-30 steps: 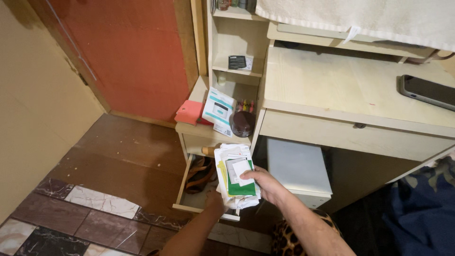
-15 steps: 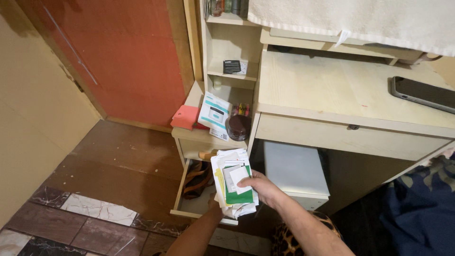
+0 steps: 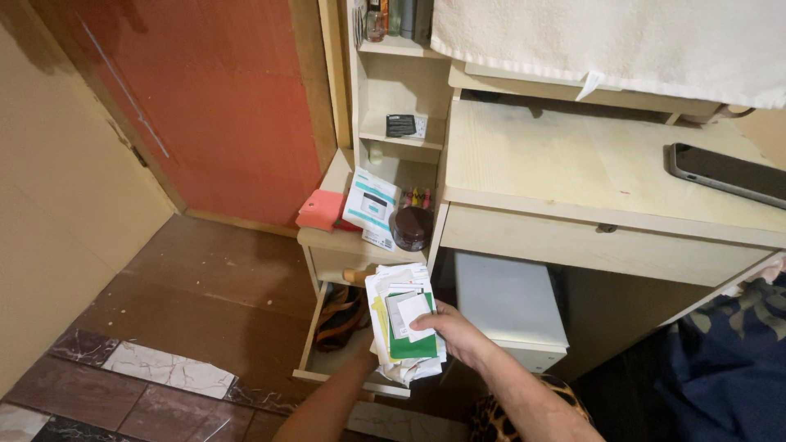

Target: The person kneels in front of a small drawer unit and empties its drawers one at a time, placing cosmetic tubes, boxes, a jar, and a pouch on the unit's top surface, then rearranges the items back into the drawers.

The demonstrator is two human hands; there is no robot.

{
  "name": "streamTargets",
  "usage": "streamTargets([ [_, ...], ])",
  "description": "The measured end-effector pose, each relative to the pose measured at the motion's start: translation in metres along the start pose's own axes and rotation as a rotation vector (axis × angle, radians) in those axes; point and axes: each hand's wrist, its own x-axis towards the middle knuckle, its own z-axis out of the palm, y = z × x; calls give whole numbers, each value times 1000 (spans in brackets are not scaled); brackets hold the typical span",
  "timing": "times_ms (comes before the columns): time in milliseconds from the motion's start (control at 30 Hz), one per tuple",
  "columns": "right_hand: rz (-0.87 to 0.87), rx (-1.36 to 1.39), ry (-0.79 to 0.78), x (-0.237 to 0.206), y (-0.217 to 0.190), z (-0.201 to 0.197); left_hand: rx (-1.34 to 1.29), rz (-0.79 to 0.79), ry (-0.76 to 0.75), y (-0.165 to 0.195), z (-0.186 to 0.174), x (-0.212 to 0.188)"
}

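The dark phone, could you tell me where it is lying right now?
In the head view, the dark phone lies at the far right of the pale desk top, below the white towel.

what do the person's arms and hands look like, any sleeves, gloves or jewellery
Both forearms are bare up to the bottom edge of the picture, with no sleeves in view. The right hand wears no glove, and no ring, watch or bracelet shows on it. The left hand is mostly hidden, so only its bare wrist and forearm can be judged; nothing is worn there either.

Paper stack (image 3: 405,323) in both hands, above open drawer (image 3: 327,360).
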Motion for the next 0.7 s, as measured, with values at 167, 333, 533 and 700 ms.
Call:
streamTargets([
  [167, -20, 36, -16, 3, 1, -4, 129, 37, -53, 13, -16, 0],
  [333, -33, 19, 5, 8, 5, -3, 203, 150, -149, 21, -27, 1],
  [533, -37, 86, -2, 11, 4, 2, 47, 86, -91, 32, -28, -12],
  [700, 1, 56, 40, 12, 3, 7, -96, 125, -156, 40, -32, -13],
])
